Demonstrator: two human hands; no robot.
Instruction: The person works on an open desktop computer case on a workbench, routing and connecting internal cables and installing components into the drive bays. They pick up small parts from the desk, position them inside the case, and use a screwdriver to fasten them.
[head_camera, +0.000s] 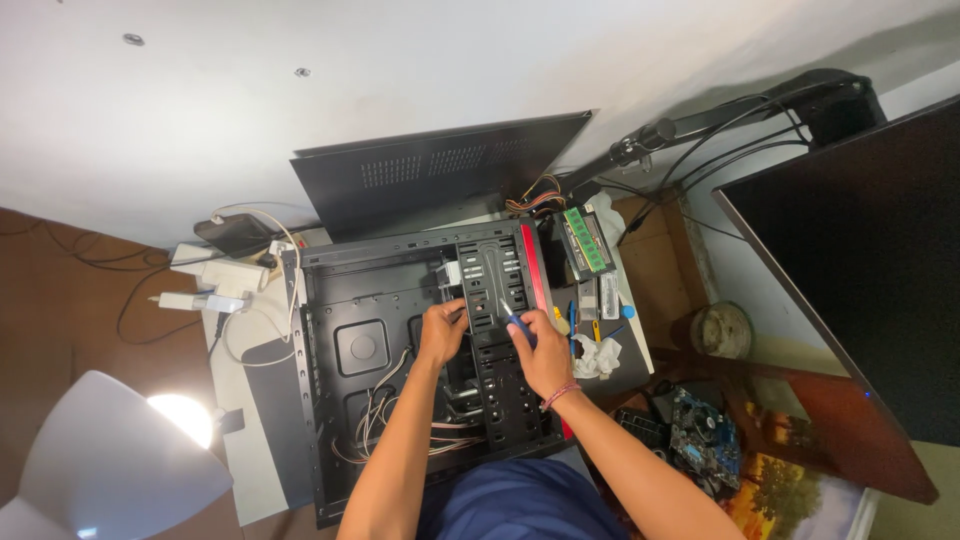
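The open computer case (400, 350) lay on the table (255, 450) at frame centre. Its side panel (440, 175) leaned behind it, at the upper middle. A memory stick (587, 240) lay just right of the case, a lamp (110, 460) at lower left, a monitor (860, 270) at far right.

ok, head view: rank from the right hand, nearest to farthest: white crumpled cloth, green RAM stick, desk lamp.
From the right hand:
1. White crumpled cloth, just to its right on the table.
2. Green RAM stick, up and right, beyond the case.
3. Desk lamp, far lower left.
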